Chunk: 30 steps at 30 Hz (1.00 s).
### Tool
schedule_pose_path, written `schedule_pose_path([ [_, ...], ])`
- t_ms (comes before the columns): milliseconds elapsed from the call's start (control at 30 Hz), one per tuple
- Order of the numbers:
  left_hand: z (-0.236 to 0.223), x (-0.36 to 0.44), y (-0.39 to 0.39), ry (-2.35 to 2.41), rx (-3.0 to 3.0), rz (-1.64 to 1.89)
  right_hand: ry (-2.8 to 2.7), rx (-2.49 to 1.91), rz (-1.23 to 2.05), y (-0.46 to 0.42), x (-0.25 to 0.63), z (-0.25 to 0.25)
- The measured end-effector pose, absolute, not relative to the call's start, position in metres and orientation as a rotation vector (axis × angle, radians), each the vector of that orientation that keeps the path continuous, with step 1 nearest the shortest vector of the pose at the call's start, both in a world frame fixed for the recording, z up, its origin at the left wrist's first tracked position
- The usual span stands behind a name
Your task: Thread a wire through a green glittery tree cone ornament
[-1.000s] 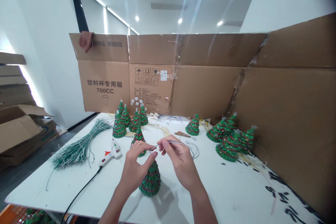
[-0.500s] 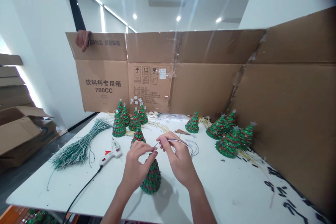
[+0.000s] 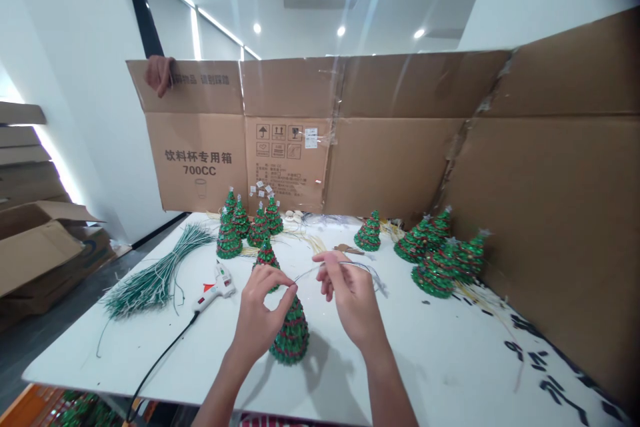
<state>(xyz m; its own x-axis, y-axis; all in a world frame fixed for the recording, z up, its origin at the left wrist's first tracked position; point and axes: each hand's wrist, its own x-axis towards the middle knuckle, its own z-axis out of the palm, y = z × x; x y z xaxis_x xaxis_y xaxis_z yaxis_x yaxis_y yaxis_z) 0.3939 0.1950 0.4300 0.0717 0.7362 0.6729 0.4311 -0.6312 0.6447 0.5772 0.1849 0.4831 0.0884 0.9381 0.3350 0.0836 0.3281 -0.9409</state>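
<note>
- You're clamping a thin wire (image 3: 345, 265) in your right hand (image 3: 353, 303), stretching it.
- Your left hand (image 3: 259, 320) is pinching above a beaded tree (image 3: 291, 337); wire contact is hidden.

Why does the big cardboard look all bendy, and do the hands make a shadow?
In the head view, the cardboard screen seems to bow and stretch toward the picture's edges, probably from a wide lens. Also in the head view, the right hand casts a soft shadow on the white table.
</note>
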Motion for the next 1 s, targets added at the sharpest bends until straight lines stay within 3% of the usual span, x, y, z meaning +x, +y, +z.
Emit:
schedule_pose_path([
  [467, 0.432, 0.402, 0.191, 1.166, 2.076, 1.636, -1.498, -0.989, 1.05, 0.189, 0.564, 0.484],
  [733, 0.428, 0.401, 0.189, 1.185, 2.048, 1.655, -1.306, -0.983, 0.94, 0.193, 0.562, 0.476],
  [1000, 0.423, 0.403, 0.189, 1.165, 2.013, 1.685, -1.596, -1.035, 0.915, 0.193, 0.559, 0.478],
])
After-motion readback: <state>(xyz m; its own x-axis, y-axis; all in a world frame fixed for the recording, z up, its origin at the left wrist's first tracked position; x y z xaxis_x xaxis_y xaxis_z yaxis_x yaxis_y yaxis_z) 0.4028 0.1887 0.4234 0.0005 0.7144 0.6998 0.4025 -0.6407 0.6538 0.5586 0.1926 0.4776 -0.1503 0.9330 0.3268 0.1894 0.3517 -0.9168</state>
